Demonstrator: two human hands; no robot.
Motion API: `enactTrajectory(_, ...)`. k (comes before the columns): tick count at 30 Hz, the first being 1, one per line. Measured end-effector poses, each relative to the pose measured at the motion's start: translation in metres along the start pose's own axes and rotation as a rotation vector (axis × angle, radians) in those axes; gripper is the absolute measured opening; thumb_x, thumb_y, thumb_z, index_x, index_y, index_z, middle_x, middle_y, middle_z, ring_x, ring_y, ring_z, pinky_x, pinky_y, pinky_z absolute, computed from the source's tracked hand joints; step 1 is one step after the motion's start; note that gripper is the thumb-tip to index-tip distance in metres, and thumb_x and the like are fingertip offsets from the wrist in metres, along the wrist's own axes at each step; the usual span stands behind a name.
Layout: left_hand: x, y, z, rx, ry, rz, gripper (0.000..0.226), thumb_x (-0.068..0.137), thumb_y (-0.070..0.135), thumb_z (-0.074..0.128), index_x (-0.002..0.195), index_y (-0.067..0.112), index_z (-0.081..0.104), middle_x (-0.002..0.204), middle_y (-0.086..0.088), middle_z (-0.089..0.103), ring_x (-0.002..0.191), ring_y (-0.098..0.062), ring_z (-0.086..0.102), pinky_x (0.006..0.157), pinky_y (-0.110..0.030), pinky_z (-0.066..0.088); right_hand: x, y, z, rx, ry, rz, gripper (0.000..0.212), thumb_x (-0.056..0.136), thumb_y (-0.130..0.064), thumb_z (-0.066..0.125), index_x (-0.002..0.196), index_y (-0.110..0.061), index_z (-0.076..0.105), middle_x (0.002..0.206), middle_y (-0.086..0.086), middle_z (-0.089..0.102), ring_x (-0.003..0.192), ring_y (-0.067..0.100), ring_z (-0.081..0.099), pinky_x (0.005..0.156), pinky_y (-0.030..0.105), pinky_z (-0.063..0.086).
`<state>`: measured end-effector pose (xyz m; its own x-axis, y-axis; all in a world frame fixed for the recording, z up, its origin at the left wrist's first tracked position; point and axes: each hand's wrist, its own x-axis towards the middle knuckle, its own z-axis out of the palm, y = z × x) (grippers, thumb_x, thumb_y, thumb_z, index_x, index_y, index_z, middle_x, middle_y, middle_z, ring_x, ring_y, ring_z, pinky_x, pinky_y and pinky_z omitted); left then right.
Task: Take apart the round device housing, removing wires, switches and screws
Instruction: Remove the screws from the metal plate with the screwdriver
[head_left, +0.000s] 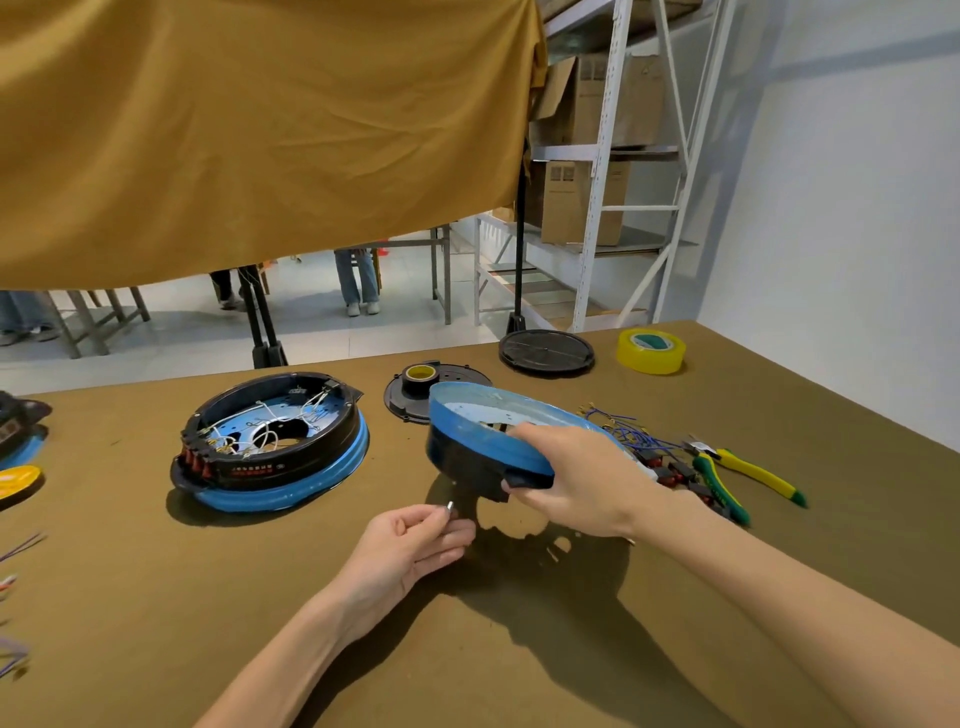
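Observation:
My right hand (582, 483) grips a round blue-and-black housing (467, 436) by its near rim and holds it tilted above the table. Just below its black edge, my left hand (410, 545) pinches a small silver screw (450, 505) between thumb and fingertips. A second round housing (270, 441), black on a blue ring, lies flat to the left with white wires and red switches inside. To the right lie loose blue wires (628, 428) and removed black-and-red switches (675, 473).
Yellow-green pliers (737, 478) lie at the right. A black round plate with a small tape roll (420, 373) sits behind the held housing, a black disc (546, 352) and a yellow tape roll (651, 351) at the far edge. More parts lie at the left edge.

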<state>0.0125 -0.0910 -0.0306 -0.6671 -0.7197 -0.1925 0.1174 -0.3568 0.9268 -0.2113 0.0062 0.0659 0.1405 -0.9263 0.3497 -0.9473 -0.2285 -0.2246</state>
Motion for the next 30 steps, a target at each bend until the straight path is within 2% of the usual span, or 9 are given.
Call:
enactTrajectory(2,-0.005,0.006,-0.006,0.041,0.002,0.022,0.034,0.091,0.026,0.07,0.117,0.005,0.074,0.112,-0.019,0.077,0.102,-0.026,0.076,0.079,-0.026,0.062,0.007,0.001,-0.001,0.004,0.016,0.019,0.037,0.094,-0.046,0.066,0.126,-0.031,0.056,0.105,-0.018,0.06,0.088,0.003,0.051,0.072,0.017,0.039)
enactTrajectory(9,-0.019,0.021,-0.006,-0.006,-0.078,0.05,0.036,0.081,0.026,0.08,0.11,0.006,0.078,0.099,-0.017,0.076,0.076,-0.014,0.073,0.062,-0.021,0.06,0.015,-0.014,0.031,-0.121,-0.145,-0.06,0.052,0.085,-0.054,0.072,0.128,-0.027,0.059,0.116,-0.006,0.06,0.102,0.016,0.057,0.083,0.033,0.048)
enactTrajectory(12,-0.023,0.02,-0.002,0.016,-0.135,0.057,0.037,0.084,0.026,0.079,0.113,0.004,0.077,0.098,-0.016,0.076,0.076,-0.014,0.073,0.064,-0.021,0.059,0.008,-0.015,0.037,0.141,-0.255,-0.004,0.055,0.085,-0.052,0.075,0.133,-0.03,0.057,0.121,-0.008,0.06,0.11,0.011,0.054,0.095,0.034,0.048)
enactTrajectory(14,-0.024,0.02,0.0,0.042,-0.171,0.058,0.038,0.087,0.027,0.077,0.117,0.004,0.076,0.1,-0.017,0.076,0.079,-0.014,0.073,0.066,-0.021,0.06,0.0,-0.013,0.035,0.431,-0.157,0.049,0.041,0.089,-0.044,0.075,0.127,-0.031,0.066,0.114,-0.015,0.065,0.108,0.007,0.06,0.095,0.029,0.05)
enactTrajectory(16,-0.023,0.019,0.004,0.074,-0.183,0.056,0.038,0.089,0.027,0.075,0.12,0.006,0.075,0.102,-0.017,0.076,0.081,-0.014,0.073,0.068,-0.021,0.06,-0.007,-0.015,0.032,0.594,-0.052,0.071,0.026,0.09,-0.04,0.074,0.114,-0.03,0.075,0.101,-0.016,0.07,0.095,0.008,0.066,0.084,0.023,0.051)
enactTrajectory(19,-0.024,0.018,0.013,0.127,-0.209,0.057,0.033,0.091,0.027,0.073,0.117,0.006,0.076,0.101,-0.015,0.076,0.083,-0.015,0.073,0.07,-0.021,0.06,-0.014,-0.02,0.031,0.676,-0.02,0.061,0.013,0.091,-0.032,0.076,0.102,-0.026,0.081,0.089,-0.013,0.072,0.08,0.012,0.064,0.073,0.035,0.055)
enactTrajectory(24,-0.027,0.019,0.035,0.142,-0.182,0.056,0.026,0.09,0.026,0.07,0.109,0.013,0.08,0.098,-0.015,0.077,0.08,-0.017,0.074,0.066,-0.022,0.06,-0.021,-0.012,0.023,0.679,-0.016,0.1,0.011,0.092,-0.027,0.075,0.098,-0.02,0.08,0.09,-0.007,0.074,0.081,0.017,0.068,0.075,0.044,0.057)
enactTrajectory(27,-0.026,0.022,0.051,0.427,-0.102,0.246,0.017,0.092,0.036,0.069,0.101,0.029,0.081,0.095,-0.005,0.08,0.079,-0.016,0.076,0.058,-0.019,0.057,-0.03,-0.004,0.017,0.713,0.08,0.115,0.008,0.092,-0.028,0.074,0.096,-0.023,0.079,0.09,-0.007,0.076,0.081,0.014,0.07,0.077,0.036,0.059)
enactTrajectory(30,-0.016,0.015,0.06,0.897,0.097,0.7,0.006,0.093,0.028,0.075,0.093,0.033,0.077,0.085,0.017,0.076,0.077,-0.01,0.073,0.061,-0.009,0.05,-0.042,0.026,0.008,0.64,0.326,0.274,0.006,0.093,-0.023,0.074,0.094,-0.027,0.078,0.085,-0.011,0.075,0.078,0.009,0.069,0.07,0.025,0.055)
